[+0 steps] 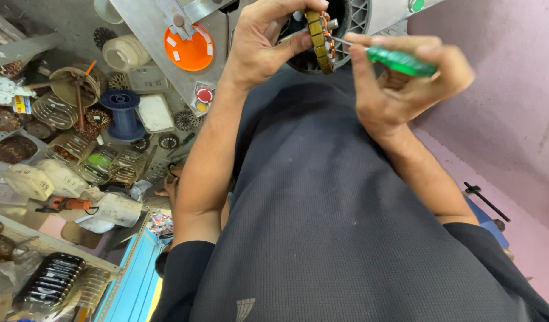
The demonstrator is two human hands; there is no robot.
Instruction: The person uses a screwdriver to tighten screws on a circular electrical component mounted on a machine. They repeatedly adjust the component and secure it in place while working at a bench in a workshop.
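Green plastic catches the eye first: a screwdriver point(399, 61) with a clear green handle, gripped in the right hand point(405, 77), fingers curled around the handle. Its thin metal shaft points left, and the tip touches a round stator point(320, 42) wound with copper wire and ringed in yellowish-brown. The left hand point(264, 45) is closed on the stator, thumb on the near side and fingers over the top, holding it edge-on near the top of the view. Both hands are raised in front of the person's chest, above a dark grey shirt point(334, 214) that fills the middle of the view.

Just behind the hands sits a grey machine point(370, 15) with a round ribbed opening. To the left, a cluttered bench holds a dark blue spool point(123, 110), an orange disc point(190, 49) on a metal plate, several wound coils point(78, 146) and white paper packets point(30, 179). A pink wall point(501, 89) stands on the right.
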